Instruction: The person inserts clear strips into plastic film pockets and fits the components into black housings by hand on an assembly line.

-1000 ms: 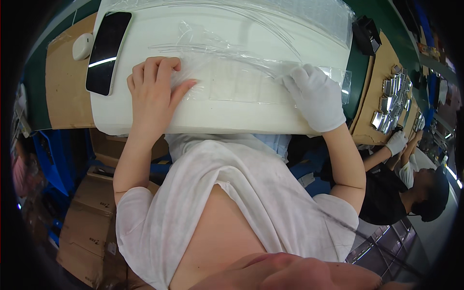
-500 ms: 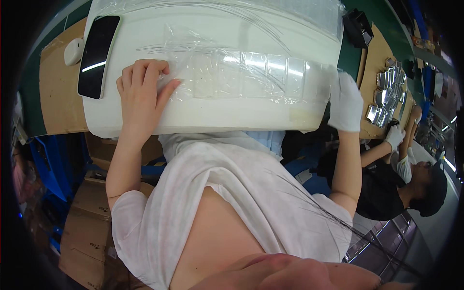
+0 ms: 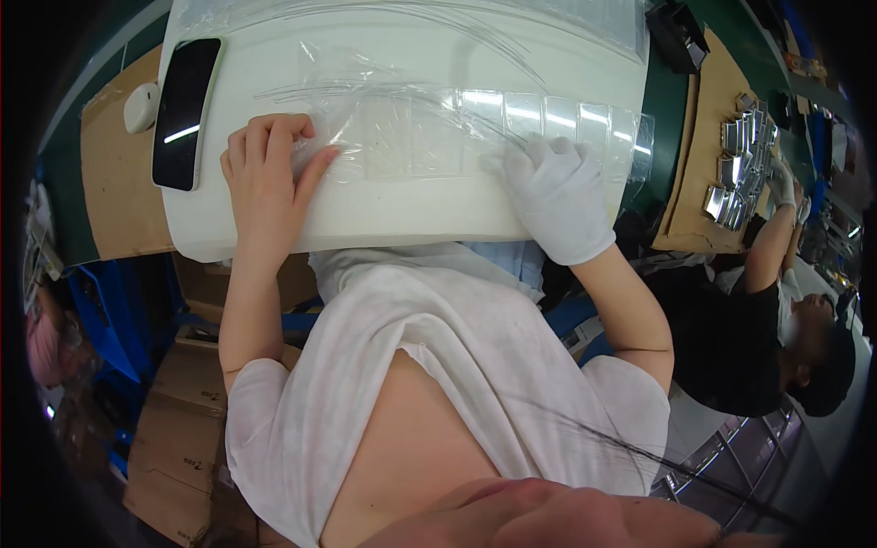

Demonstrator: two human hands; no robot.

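My bare left hand (image 3: 269,178) rests at the left end of a crinkled clear plastic bag (image 3: 343,137), its fingers curled and its thumb apart, with the bag's edge between them. The bag covers a long, flat, clear plastic tray (image 3: 434,146) divided into a row of compartments. My right hand (image 3: 559,192), in a white glove, lies on the right part of the tray with its fingers bent; what is under the fingertips is hidden. Several thin wires (image 3: 384,89) run across the bag and curve down toward the gloved fingers.
A white board (image 3: 365,219) forms the work surface. A phone (image 3: 187,114) and a round white case (image 3: 141,108) lie at left. More wires (image 3: 457,23) and clear plastic (image 3: 585,23) lie at the far side. At right are a black box (image 3: 676,36), shiny metal parts (image 3: 740,164) and a co-worker (image 3: 731,338).
My right hand has moved left from the tray's right end to over its right-hand compartments, uncovering that end. My left hand stays at the bag. The co-worker's gloved hand has moved toward the metal parts.
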